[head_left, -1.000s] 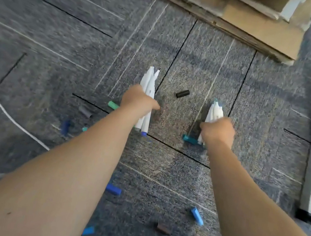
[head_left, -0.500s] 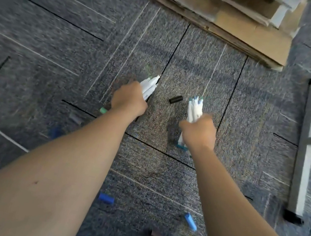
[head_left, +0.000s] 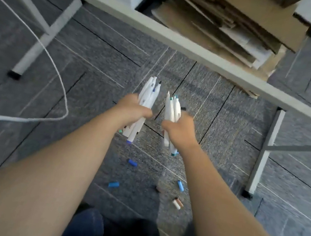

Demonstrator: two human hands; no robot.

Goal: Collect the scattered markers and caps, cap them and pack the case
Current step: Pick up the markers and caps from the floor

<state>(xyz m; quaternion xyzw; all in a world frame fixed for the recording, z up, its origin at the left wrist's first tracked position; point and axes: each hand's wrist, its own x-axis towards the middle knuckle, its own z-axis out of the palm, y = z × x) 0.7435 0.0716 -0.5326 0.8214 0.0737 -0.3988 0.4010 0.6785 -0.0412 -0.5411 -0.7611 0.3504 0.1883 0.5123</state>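
Note:
My left hand (head_left: 131,107) grips a bundle of white markers (head_left: 148,94), tips pointing away from me. My right hand (head_left: 179,127) grips a second bundle of white markers (head_left: 172,108), close beside the first. Both bundles are held above the grey carpet. Loose caps lie on the carpet below my hands: a dark blue cap (head_left: 132,162), a blue cap (head_left: 114,184), a light blue cap (head_left: 180,185), a brown cap (head_left: 159,188) and a brown-and-white cap (head_left: 177,203). No marker case is in view.
A grey table edge (head_left: 183,44) runs across the view above my hands, with legs at the left (head_left: 39,42) and right (head_left: 261,156). Flattened cardboard (head_left: 227,27) is stacked beyond it. A white cable (head_left: 61,85) loops over the carpet at left.
Both hands have lifted their marker bundles off the carpet and brought them close together. The view has risen and pulled back, bringing the table edge and my legs into sight.

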